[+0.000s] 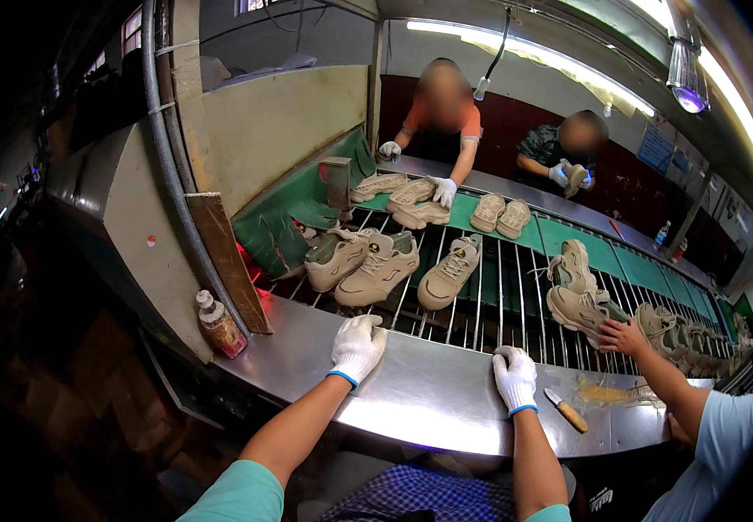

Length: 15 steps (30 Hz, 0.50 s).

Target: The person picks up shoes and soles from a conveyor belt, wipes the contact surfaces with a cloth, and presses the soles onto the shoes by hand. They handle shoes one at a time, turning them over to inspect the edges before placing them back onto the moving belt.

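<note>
- Nearest, a blue checked cloth (420, 498) lies over the person's lap, below the metal ledge (429, 418).
- The left hand (358, 350), in a white glove, rests palm down on the ledge, loosely open with fingers a little bent; nothing shows in its hold.
- The right hand (515, 379), gloved alike, sits at the ledge's far edge, fingers curled forward; its underside is hidden, so I cannot tell how far it is closed or whether it grips the edge.
- Just right of it, a knife (567, 412) with a wooden handle lies untouched; at the far left stands a bottle (220, 324).
- Beyond the ledge run metal bars (500, 296). A single beige shoe (450, 271) lies on them between the two hands, apart from both; two more beige shoes (378, 274) lie together to its left.
- The step in hand looks like a pause at the line. Taking the single shoe would call for lifting a hand off the ledge, reaching over the bars and opening around the shoe.
- At right, a co-worker's bare hand (624, 337) touches a beige shoe (578, 311).
- Farthest, a co-worker in orange (446, 122) reaches to shoes by the green strip (559, 239); another co-worker's gloved hands hold a shoe (574, 178).
</note>
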Tool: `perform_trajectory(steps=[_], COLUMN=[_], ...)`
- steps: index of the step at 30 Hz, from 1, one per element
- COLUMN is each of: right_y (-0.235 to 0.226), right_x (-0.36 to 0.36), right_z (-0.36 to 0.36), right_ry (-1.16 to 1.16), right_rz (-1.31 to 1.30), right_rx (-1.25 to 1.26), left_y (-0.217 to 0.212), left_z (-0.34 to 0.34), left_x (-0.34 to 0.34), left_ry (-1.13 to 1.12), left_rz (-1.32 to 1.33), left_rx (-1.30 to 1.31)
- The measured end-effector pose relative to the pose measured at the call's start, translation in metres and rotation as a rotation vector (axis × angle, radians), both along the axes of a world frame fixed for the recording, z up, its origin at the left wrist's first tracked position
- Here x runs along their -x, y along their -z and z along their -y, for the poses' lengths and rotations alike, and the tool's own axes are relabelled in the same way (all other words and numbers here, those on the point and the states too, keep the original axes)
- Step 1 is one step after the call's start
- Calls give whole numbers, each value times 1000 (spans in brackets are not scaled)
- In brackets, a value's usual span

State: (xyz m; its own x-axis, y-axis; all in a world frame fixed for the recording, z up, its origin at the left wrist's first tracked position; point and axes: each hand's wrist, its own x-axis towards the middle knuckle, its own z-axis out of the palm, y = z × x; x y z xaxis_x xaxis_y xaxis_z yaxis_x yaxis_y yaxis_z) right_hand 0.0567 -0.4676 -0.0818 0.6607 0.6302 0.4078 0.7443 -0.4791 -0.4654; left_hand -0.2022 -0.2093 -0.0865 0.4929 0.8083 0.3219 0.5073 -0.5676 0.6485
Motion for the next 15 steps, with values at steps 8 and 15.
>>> perform_trajectory(steps=[8,15], right_y=[-2,5], right_x=[1,2], right_z=[-11,-76], right_ry=[12,-19], right_rz=[-6,-163], right_rx=[50,-235], left_y=[2,-3], left_z=[-1,-9], left_x=[0,-2], left_ry=[10,106], left_rz=[11,134], left_rx=[0,73])
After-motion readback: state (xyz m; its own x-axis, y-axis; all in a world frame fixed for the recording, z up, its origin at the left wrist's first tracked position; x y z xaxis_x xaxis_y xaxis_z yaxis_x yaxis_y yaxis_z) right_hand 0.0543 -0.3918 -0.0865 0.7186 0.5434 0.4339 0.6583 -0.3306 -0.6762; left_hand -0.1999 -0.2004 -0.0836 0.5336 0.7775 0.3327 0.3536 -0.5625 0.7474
